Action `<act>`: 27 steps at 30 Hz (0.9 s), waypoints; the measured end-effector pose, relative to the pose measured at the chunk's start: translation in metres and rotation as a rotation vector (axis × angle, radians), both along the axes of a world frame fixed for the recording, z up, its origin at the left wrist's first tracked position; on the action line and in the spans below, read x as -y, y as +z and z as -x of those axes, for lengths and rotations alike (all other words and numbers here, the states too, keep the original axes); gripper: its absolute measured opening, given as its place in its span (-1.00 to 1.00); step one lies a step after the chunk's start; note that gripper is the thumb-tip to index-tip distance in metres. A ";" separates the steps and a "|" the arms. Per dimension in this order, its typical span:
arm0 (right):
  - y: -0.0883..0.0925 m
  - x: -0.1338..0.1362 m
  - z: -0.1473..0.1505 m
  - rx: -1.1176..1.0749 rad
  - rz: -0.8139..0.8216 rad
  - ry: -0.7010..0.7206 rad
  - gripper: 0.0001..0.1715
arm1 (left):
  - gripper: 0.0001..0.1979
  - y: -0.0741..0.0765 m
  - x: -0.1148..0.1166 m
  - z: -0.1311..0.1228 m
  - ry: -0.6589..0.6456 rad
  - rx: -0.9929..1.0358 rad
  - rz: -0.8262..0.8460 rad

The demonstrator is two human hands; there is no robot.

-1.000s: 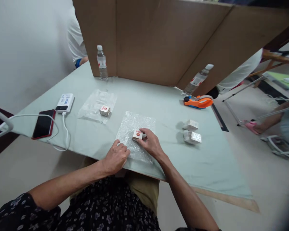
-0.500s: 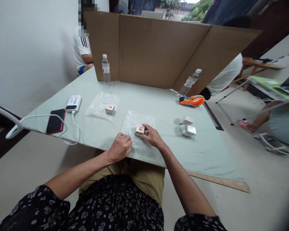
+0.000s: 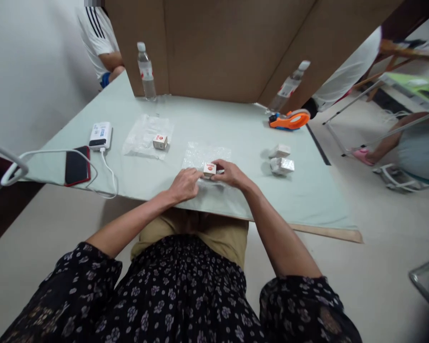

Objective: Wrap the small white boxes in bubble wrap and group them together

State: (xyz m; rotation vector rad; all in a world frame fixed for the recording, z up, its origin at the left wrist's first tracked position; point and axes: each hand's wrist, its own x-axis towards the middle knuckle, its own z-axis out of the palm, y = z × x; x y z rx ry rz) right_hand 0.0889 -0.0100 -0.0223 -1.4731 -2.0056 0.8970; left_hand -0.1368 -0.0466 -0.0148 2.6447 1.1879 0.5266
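Observation:
A small white box with a red round label (image 3: 209, 168) sits on a sheet of bubble wrap (image 3: 204, 155) near the table's front edge. My right hand (image 3: 231, 174) grips the box from its right side, fingers closed on it. On the box's left, my left hand (image 3: 184, 185) lies curled on the bubble wrap, its fingertips touching the box's left side.
A second small box (image 3: 160, 141) lies on a clear plastic bag (image 3: 144, 138). Two wrapped boxes (image 3: 281, 159) lie to the right, an orange tape dispenser (image 3: 290, 120) behind them. Phone (image 3: 76, 165), power bank (image 3: 100, 136), two water bottles (image 3: 145, 71), cardboard screen (image 3: 229, 43). Other people sit beyond.
My left hand has slid right along the bubble wrap until its fingertips reach the box. My right hand keeps its hold. The head camera tipped up, then down again.

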 end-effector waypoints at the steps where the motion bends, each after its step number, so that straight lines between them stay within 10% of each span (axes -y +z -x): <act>1: 0.001 -0.002 0.000 0.002 0.005 0.017 -0.47 | -0.67 0.001 -0.002 0.002 0.000 -0.004 0.003; 27: 0.014 0.022 0.016 0.170 -0.042 -0.024 -0.50 | -0.83 0.011 0.009 0.020 -0.042 0.063 -0.022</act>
